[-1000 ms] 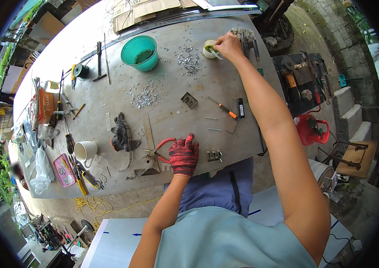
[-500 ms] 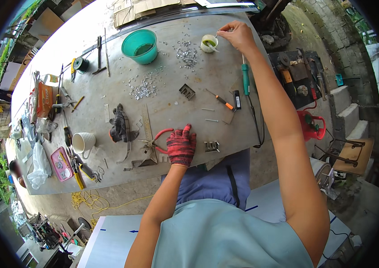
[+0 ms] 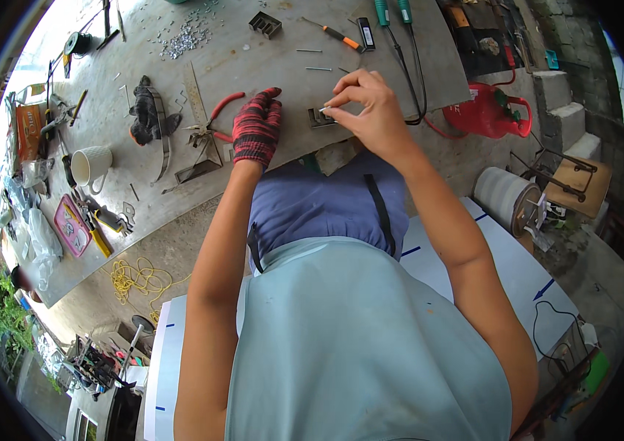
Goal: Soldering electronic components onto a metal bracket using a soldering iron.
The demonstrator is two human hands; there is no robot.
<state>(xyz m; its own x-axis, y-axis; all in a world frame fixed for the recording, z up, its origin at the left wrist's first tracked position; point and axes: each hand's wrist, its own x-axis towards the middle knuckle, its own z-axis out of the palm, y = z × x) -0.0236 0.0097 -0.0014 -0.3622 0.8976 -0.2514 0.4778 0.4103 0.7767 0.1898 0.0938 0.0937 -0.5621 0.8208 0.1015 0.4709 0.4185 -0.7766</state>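
My left hand [image 3: 257,126], in a red and black knitted glove, lies on the metal table with its fingers stretched out and nothing held. Beside it are red-handled pliers [image 3: 225,107] and a steel ruler [image 3: 195,92]. My bare right hand [image 3: 372,110] pinches a small whitish stick between thumb and forefinger; most of the stick is hidden. The pinch is just over a small slotted metal piece [image 3: 316,118] near the table's front edge. A similar slotted metal piece [image 3: 265,26] stands farther back, and two nails [image 3: 318,68] lie between.
Silver metal bits [image 3: 183,40] are scattered at the back. An orange-handled tool [image 3: 341,39] and green-handled soldering irons [image 3: 404,10] with cords lie back right. To the left are a dark glove [image 3: 151,110], a white mug [image 3: 92,165] and a pink tray [image 3: 70,226]. A red gas cylinder [image 3: 490,112] stands right.
My right hand has come from the small white cup at the back to the slotted metal piece near the front edge. My left hand stays beside the pliers. The view has tilted downward.
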